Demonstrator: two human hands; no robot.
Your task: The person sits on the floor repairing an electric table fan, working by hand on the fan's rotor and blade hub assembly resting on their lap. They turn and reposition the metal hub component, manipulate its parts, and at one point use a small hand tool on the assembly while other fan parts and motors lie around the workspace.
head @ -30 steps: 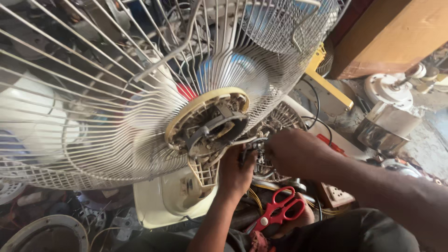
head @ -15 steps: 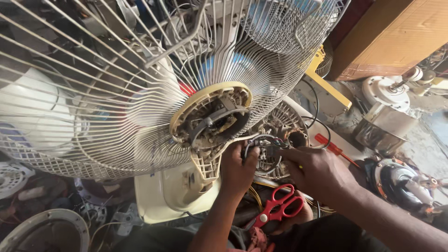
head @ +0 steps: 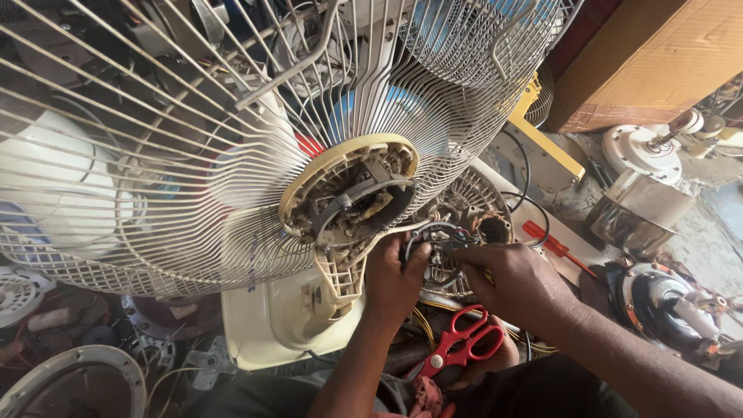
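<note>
Wires (head: 441,236) sit just below the fan hub (head: 348,190); my left hand (head: 395,275) pinches them, my right hand (head: 515,282) closes on them beside it. I'd hold steady, tugging gently.

Above the hands: wire fan guard (head: 178,147) and its cream hub (head: 348,193) overhang closely, blocking any way upward.
Between the hands: wire bundle (head: 441,240) fills the gap.
Behind: fan motor (head: 468,220) stands close.
Below: red scissors (head: 464,344) lie just under the right hand (head: 518,282).
Left of left hand (head: 395,279): cream fan housing (head: 286,317) touching.
Right: red screwdriver (head: 553,246) near; small open strip beside it.
</note>
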